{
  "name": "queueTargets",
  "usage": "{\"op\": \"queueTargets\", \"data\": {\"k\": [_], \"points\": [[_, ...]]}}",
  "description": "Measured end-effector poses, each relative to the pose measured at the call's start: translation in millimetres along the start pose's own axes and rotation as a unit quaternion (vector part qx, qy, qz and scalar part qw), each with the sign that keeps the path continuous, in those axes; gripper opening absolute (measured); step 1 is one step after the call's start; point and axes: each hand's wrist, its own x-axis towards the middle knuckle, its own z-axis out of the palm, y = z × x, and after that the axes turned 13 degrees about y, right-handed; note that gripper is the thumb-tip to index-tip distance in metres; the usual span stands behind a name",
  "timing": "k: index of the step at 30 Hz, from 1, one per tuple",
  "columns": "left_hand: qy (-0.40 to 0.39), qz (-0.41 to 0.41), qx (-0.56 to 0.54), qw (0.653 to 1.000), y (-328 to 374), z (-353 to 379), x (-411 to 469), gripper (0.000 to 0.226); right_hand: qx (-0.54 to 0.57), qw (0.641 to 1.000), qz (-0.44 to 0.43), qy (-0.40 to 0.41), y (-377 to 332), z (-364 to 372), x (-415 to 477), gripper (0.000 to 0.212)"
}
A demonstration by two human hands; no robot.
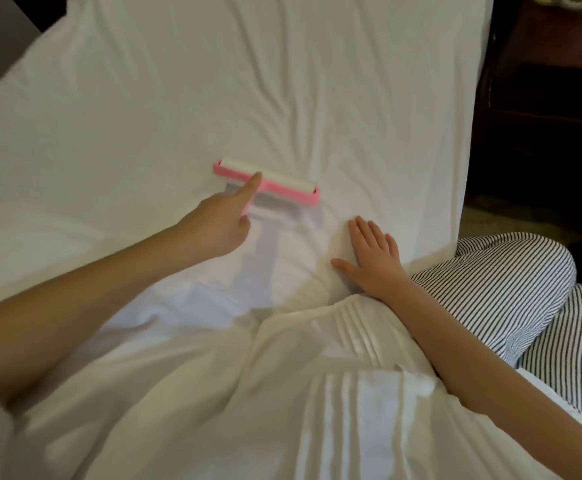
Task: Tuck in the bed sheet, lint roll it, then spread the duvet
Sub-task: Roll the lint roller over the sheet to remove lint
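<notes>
A pink lint roller (284, 188) with a white roll lies flat on the white bed sheet (213, 81) near the middle of the bed. My left hand (218, 220) grips its handle from the near side, with the index finger stretched along the pink frame. My right hand (372, 259) rests flat on the sheet to the right of the roller, fingers straight and together. The white duvet (282, 393), with stitched pleats, is bunched at the near end of the bed under my forearms.
A striped pillow or cushion (525, 299) lies at the bed's right edge. Dark wooden furniture (552, 81) stands beyond the right side of the bed. A dark floor or wall shows at the top left corner.
</notes>
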Motion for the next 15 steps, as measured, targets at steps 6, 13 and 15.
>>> {"op": "queueTargets", "data": {"k": [6,13,15], "points": [[-0.193,0.016,0.148,0.970,-9.6,-19.3,-68.1,0.066,-0.019,0.999,-0.012,-0.048,4.4,-1.2,-7.5,0.111],[-0.076,0.042,0.044,0.995,35.6,9.9,12.6,0.072,-0.036,0.998,-0.013,-0.052,4.4,-2.6,-8.5,0.116],[-0.067,0.045,0.036,0.996,46.4,12.2,24.2,0.073,-0.049,0.998,0.012,-0.043,5.9,-3.3,-9.7,0.117]]}}
